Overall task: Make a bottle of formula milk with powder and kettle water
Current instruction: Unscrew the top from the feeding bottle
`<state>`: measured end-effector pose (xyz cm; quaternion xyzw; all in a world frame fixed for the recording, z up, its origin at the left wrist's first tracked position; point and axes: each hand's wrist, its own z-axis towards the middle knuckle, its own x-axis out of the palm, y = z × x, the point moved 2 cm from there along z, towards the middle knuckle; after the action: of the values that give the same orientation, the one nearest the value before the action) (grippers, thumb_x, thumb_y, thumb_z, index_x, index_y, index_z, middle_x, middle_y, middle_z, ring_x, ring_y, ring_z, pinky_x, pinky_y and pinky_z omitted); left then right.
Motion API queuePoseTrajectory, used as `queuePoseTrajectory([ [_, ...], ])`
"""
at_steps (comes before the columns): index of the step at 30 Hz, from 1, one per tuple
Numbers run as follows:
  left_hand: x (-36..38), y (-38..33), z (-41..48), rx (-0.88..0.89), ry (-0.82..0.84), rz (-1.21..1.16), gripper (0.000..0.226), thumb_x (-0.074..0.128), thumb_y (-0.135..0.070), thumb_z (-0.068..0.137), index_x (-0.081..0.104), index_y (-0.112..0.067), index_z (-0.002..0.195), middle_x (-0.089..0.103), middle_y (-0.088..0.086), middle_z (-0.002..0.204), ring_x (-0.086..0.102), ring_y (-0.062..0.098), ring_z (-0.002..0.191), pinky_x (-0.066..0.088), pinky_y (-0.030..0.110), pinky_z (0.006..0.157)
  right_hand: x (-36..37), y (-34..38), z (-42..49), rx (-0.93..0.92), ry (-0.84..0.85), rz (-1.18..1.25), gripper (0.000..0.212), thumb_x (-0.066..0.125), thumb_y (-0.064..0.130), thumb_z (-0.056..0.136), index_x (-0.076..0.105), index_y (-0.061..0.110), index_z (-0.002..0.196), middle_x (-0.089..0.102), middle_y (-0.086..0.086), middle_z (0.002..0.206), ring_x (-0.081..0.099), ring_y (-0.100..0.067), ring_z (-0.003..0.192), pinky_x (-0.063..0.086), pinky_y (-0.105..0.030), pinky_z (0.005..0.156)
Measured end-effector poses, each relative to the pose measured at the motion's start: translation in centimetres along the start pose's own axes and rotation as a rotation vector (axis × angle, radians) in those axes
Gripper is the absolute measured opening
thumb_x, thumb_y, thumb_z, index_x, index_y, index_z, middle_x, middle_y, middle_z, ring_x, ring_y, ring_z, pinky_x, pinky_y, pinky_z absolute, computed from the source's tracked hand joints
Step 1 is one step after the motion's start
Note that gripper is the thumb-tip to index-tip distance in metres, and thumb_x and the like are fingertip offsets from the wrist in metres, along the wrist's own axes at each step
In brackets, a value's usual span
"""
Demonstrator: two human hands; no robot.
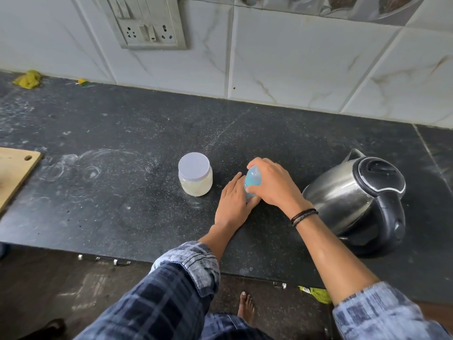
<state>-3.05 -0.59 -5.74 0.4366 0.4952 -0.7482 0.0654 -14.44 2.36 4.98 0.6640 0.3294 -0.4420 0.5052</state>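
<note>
Both hands are on the bottle (252, 180), right in the middle of the frame, on the dark speckled countertop (117, 197). It is a translucent blue one, and only a strip of it shows between the hands. The right hand (272, 185) comes in from the right and clamps over the top, fingers curled down round the upper end so the cap area is mostly hidden. The left hand (231, 202) braces the bottle from the left, its fingers lying straight and together along the side while the thumb crosses the near side low down, so the bottle is pinched between thumb and fingers. The base is covered, so whether it sits flat on the counter I cannot tell. Just left of the hands, apart from them, stands the jar (195, 179), white lid on, pale powder showing through its clear wall. To the right, near the right forearm, sits the steel kettle (343, 195), black lid down, spout aimed at the upper left, black handle toward the lower right. Dark wristbands (304, 215) ring the right wrist, and a checked sleeve (186, 266) is rolled back on the left arm. At the left edge a corner of a wooden cutting board (17, 168) juts in. The upper left shows a crumpled yellow cloth (28, 79) against the tiled wall (294, 65), with a socket panel (147, 23) mounted above. A bare foot (246, 307) shows at the bottom.
</note>
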Motion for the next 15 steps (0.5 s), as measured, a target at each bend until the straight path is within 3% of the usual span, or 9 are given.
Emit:
queuePoseTrajectory([
  [3, 0.14, 0.08, 0.04, 0.003, 0.003, -0.002, 0.07, 0.052, -0.052, 0.101, 0.032, -0.013, 0.156, 0.037, 0.004, 0.16, 0.019, 0.017, 0.154, 0.019, 0.037, 0.125, -0.55, 0.21, -0.07, -0.027, 0.023, 0.048, 0.074, 0.088, 0.034, 0.081, 0.047, 0.03, 0.142, 0.055, 0.001, 0.139, 0.055, -0.023, 0.124, 0.052, -0.039, 0.093],
  [5, 0.26, 0.21, 0.01, -0.009, 0.004, -0.005, 0.071, 0.052, -0.054, 0.101, 0.031, -0.015, 0.157, 0.035, 0.003, 0.161, 0.017, 0.016, 0.154, 0.017, 0.037, 0.125, -0.74, 0.46, -0.21, -0.028, -0.011, 0.03, 0.07, 0.085, 0.04, 0.083, 0.048, 0.029, 0.142, 0.056, 0.001, 0.137, 0.056, -0.023, 0.122, 0.052, -0.041, 0.092],
  [8, 0.32, 0.32, 0.06, -0.018, -0.012, -0.02, 0.071, 0.055, -0.054, 0.1, 0.034, -0.014, 0.155, 0.038, 0.004, 0.159, 0.021, 0.017, 0.153, 0.018, 0.035, 0.124, -0.58, 0.6, -0.22, -0.028, -0.044, -0.01, 0.054, 0.083, 0.03, 0.086, 0.057, 0.024, 0.133, 0.061, 0.001, 0.13, 0.061, -0.024, 0.117, 0.052, -0.036, 0.089],
  [10, 0.31, 0.24, 0.05, -0.012, -0.012, -0.016, 0.071, 0.055, -0.054, 0.1, 0.033, -0.013, 0.155, 0.039, 0.005, 0.159, 0.021, 0.017, 0.153, 0.019, 0.035, 0.124, -0.66, 0.68, -0.19, -0.035, -0.028, 0.01, 0.059, 0.084, 0.023, 0.085, 0.055, 0.026, 0.136, 0.059, 0.002, 0.134, 0.059, -0.024, 0.12, 0.052, -0.037, 0.091],
  [12, 0.32, 0.25, 0.03, -0.005, -0.002, -0.01, 0.07, 0.053, -0.053, 0.101, 0.031, -0.014, 0.156, 0.037, 0.004, 0.16, 0.019, 0.017, 0.154, 0.018, 0.036, 0.125, -0.88, 0.81, -0.21, -0.042, -0.011, 0.015, 0.07, 0.087, 0.029, 0.082, 0.05, 0.03, 0.141, 0.054, 0.001, 0.139, 0.057, -0.023, 0.122, 0.054, -0.041, 0.093],
  [15, 0.27, 0.23, -0.02, -0.011, -0.004, -0.02, 0.07, 0.054, -0.05, 0.101, 0.03, -0.015, 0.156, 0.035, 0.004, 0.161, 0.018, 0.016, 0.154, 0.015, 0.033, 0.124, -0.68, 0.86, -0.44, -0.029, -0.021, -0.012, 0.065, 0.084, 0.033, 0.085, 0.051, 0.03, 0.14, 0.053, 0.0, 0.138, 0.057, -0.021, 0.121, 0.056, -0.042, 0.092],
])
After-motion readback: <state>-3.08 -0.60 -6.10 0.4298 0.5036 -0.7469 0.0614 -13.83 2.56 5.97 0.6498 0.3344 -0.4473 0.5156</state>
